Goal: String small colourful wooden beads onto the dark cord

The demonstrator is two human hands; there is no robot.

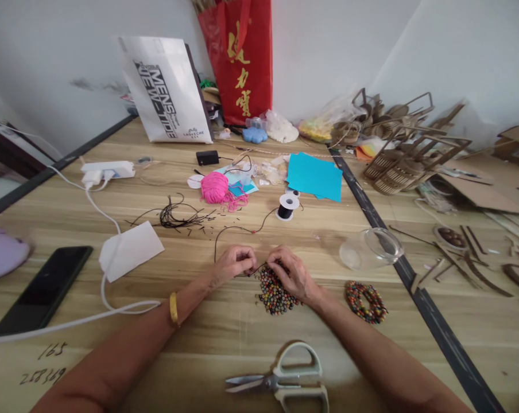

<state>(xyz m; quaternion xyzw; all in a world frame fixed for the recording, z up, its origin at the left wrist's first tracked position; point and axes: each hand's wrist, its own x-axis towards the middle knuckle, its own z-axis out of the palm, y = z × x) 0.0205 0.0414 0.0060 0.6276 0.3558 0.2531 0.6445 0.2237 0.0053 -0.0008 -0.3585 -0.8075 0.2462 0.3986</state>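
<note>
Both hands work close together at the middle of the table. My left hand (239,263) is closed, its fingers pinched on a thin black cord (215,242). The cord loops back to a white spool (286,206), and a small red bead (254,232) sits along it. Over the top edge of a pile of small multicoloured beads (277,298) my right hand (287,271) is pinched on the cord near its end. Whether a bead is also between those fingertips cannot be made out. A coiled string of similar beads (365,302) lies beside my right forearm.
Scissors (281,381) lie slightly spread near the front edge. A clear glass jar (369,249) rests on its side at right. Pink yarn (215,187), black cord pieces (177,215), blue sheets (314,175) lie beyond the hands. A phone (42,289) and white cable (113,312) are at left.
</note>
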